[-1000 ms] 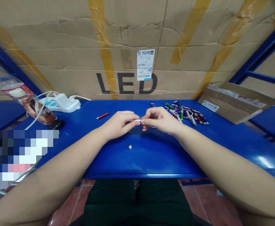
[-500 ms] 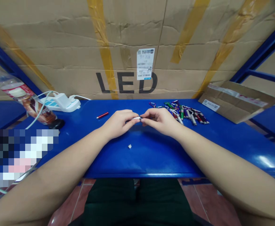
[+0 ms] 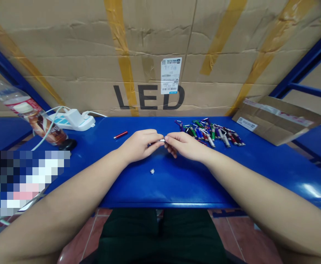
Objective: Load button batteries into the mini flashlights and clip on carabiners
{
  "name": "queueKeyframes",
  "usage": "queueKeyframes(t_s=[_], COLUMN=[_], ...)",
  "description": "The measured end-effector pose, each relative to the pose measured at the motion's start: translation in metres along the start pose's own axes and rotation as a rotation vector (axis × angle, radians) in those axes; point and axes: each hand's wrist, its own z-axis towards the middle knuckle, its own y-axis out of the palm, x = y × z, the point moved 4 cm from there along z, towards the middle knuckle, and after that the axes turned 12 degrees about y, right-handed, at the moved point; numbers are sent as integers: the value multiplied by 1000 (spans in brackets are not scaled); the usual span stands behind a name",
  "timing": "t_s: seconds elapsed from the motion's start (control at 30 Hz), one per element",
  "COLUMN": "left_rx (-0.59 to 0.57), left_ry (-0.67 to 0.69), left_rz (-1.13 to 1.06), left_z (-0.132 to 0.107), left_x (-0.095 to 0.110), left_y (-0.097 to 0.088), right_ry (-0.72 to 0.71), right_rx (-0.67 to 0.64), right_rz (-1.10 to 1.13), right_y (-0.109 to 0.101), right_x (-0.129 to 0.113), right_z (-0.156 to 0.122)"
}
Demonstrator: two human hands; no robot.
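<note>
My left hand [image 3: 145, 144] is closed, thumb and fingers pinching a small slim metal piece [image 3: 162, 140], mostly hidden, with a silvery end showing. Against that end press the thumb and forefinger of my right hand [image 3: 183, 146], whose lower fingers curl beneath. Both hands meet just above the blue table [image 3: 138, 189]. On the table in front of them lies a tiny silvery part [image 3: 152, 171]. Beyond my left hand rests a slim red metal tube [image 3: 120, 135]. Behind my right hand is a pile of colourful mini keychain flashlights [image 3: 212, 132], several with carabiner clips.
A large cardboard box [image 3: 94, 51] marked LED stands along the back edge. At the right is a smaller carton [image 3: 277, 119]. To the left are a white power strip [image 3: 87, 124] with cables and drink bottles [image 3: 43, 124]. Blue metal posts rise at both sides.
My right hand's fingers have shifted slightly at the piece's end, its lower fingers now hanging lower. The dark bit seen between the fingertips no longer shows. My left hand keeps its grip.
</note>
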Motion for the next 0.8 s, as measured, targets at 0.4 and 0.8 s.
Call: queueKeyframes(t_s=[0.4,0.8], left_rx=[27,-18], left_ry=[63,-101], left_rz=[39,-133], left_z=[1,-2], left_x=[4,-3], left_y=[-2,0], right_ry=[139,-416], right_rx=[-270,169], right_rz=[316,-474], right_y=[18,1], right_x=[3,-13], right_z=[-1,-12])
